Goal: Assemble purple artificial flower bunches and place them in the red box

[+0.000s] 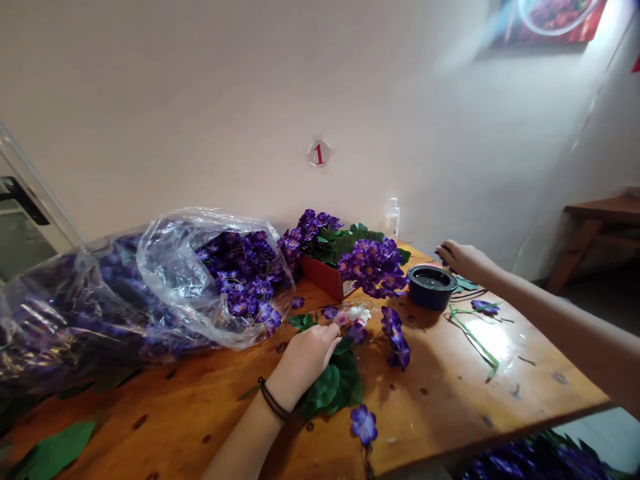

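My left hand (313, 357), with a dark band at its wrist, is closed round a flower stem whose green leaves (335, 383) hang below it. Pink and white blossoms (356, 315) show just beyond its fingertips. My right hand (455, 255) reaches out behind the dark round pot (431, 287), its fingers closed on a small dark purple piece, too small to make out clearly. Purple flowers (395, 337) lie between the left hand and the pot. A single purple blossom (364, 425) rests near the front edge.
A clear plastic bag (170, 267) of purple flowers fills the left side. Behind stand a red box (323, 277) with flowers and leaves and a small clear bottle (393, 219). Green stems (475, 340) lie at right. More purple flowers (540, 460) sit below the table edge.
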`<move>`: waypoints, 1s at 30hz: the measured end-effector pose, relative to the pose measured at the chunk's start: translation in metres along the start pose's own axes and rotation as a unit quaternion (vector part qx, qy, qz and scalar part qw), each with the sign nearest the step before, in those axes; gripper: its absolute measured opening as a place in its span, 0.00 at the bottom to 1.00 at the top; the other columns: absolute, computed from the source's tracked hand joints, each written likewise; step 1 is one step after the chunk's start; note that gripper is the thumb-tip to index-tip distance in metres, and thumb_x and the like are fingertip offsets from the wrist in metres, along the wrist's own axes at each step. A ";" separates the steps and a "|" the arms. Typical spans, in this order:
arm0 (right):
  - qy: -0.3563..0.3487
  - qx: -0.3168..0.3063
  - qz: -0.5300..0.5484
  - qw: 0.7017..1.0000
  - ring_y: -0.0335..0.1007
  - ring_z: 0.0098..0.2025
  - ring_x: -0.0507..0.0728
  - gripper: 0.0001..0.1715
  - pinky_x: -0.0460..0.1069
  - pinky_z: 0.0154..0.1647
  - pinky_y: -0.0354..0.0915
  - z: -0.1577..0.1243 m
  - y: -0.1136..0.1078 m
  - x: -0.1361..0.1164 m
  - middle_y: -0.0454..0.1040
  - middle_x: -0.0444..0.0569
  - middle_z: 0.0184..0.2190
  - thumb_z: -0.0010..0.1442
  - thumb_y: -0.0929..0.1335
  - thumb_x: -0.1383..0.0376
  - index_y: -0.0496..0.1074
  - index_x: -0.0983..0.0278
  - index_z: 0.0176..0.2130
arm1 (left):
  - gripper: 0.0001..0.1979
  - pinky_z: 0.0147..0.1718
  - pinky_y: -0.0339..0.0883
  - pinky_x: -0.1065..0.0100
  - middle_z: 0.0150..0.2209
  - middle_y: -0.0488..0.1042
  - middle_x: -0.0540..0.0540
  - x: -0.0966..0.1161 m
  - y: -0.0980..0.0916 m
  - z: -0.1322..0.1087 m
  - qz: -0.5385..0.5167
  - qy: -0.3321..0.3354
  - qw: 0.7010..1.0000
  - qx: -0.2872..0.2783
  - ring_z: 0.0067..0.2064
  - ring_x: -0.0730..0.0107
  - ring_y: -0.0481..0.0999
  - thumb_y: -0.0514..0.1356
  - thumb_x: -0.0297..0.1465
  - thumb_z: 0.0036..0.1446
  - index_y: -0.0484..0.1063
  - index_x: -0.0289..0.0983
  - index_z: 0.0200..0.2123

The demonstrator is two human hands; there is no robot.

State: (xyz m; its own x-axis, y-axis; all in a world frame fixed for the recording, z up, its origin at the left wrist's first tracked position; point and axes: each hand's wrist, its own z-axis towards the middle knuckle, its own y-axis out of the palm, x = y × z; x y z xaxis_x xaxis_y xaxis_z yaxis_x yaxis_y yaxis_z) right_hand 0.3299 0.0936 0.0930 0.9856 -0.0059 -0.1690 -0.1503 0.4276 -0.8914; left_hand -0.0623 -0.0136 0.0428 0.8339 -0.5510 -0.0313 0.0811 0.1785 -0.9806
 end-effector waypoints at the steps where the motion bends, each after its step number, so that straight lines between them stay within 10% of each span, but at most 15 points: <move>1: -0.008 -0.020 -0.018 1.000 0.70 0.30 0.58 0.16 0.48 0.28 0.54 0.007 0.005 -0.001 0.76 0.56 0.31 0.64 0.58 0.58 0.68 0.65 0.37 | 0.09 0.35 0.67 0.68 0.34 0.75 0.46 0.001 0.000 0.000 0.003 0.001 1.000 -0.005 0.37 0.64 0.76 0.48 0.32 0.65 0.67 0.38 0.39; 30: -0.045 -0.116 -0.109 0.986 0.73 0.35 0.64 0.21 0.52 0.30 0.59 0.027 0.047 0.009 0.75 0.61 0.37 0.65 0.55 0.56 0.68 0.66 0.43 | 0.08 0.37 0.68 0.68 0.35 0.75 0.45 0.002 0.002 0.002 0.007 0.003 1.000 -0.031 0.39 0.65 0.75 0.49 0.31 0.64 0.67 0.38 0.38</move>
State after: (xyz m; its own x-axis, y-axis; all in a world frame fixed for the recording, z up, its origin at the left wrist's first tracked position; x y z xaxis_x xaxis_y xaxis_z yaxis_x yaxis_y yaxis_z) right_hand 0.3334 0.1377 0.0607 0.9978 0.0089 0.0662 0.0630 0.2069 -0.9763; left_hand -0.0597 -0.0130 0.0415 0.8314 -0.5538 -0.0455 0.0361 0.1356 -0.9901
